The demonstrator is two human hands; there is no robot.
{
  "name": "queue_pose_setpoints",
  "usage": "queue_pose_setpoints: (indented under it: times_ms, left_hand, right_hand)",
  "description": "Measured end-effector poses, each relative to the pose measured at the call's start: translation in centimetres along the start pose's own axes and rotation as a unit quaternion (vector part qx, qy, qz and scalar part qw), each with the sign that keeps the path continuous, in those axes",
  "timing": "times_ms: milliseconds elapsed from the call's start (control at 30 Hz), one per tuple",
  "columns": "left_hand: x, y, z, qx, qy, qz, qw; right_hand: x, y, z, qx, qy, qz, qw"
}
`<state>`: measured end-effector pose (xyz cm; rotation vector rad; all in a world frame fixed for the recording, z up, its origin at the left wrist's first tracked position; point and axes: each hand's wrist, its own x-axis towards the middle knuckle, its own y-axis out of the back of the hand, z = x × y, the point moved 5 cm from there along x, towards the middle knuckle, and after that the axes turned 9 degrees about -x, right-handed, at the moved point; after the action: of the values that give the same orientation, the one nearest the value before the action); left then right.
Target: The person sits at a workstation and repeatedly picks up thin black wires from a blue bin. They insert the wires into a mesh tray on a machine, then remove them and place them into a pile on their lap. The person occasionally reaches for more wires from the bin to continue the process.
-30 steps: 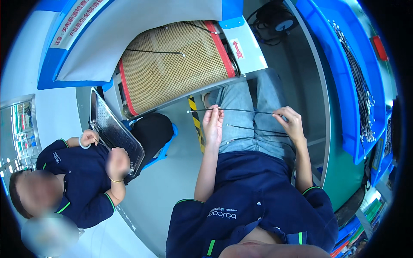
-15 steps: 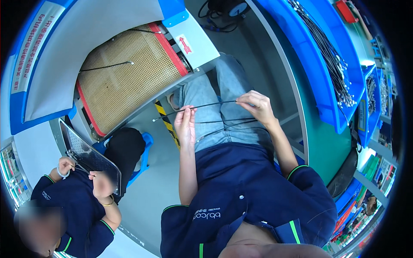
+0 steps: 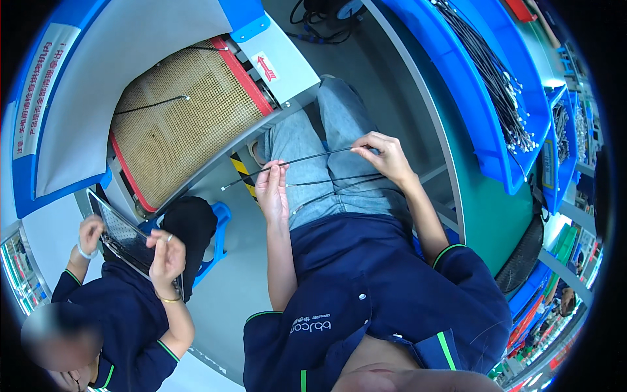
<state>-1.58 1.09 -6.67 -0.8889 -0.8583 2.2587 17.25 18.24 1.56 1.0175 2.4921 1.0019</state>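
A thin black cable (image 3: 317,156) with a small light connector at its left end stretches between my two hands above my lap. My left hand (image 3: 271,186) pinches it a little way in from that end, so the tip sticks out to the left. At its right end the fingers of my right hand (image 3: 383,155) are closed on it and hide that end. Two more black cables (image 3: 336,181) lie across my jeans beneath the held one, touching neither hand as far as I can see.
A mesh conveyor belt (image 3: 186,124) with red edges carries several cables ahead on the left. On the right, a blue bin (image 3: 480,98) full of black cables stands on the green bench (image 3: 450,157). At left a co-worker sits with a dark tray (image 3: 124,228) on the lap.
Both my hands and the stretched cable have shifted slightly left in the picture, still gripping it. The co-worker's hands have risen and moved apart over the tray. The view has shifted a little.
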Motion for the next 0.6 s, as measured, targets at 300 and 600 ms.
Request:
queue_pose_setpoints:
  times_ms: [300,600]
  left_hand:
    - [0.17,0.21,-0.35,0.008,0.003,0.014,1.000]
    - [0.23,-0.04,-0.89,0.023,0.020,0.009,0.999]
  right_hand:
    - [-0.32,-0.48,0.74,0.031,0.004,-0.046,0.998]
    - [-0.65,0.30,0.62,0.010,0.035,-0.041,0.998]
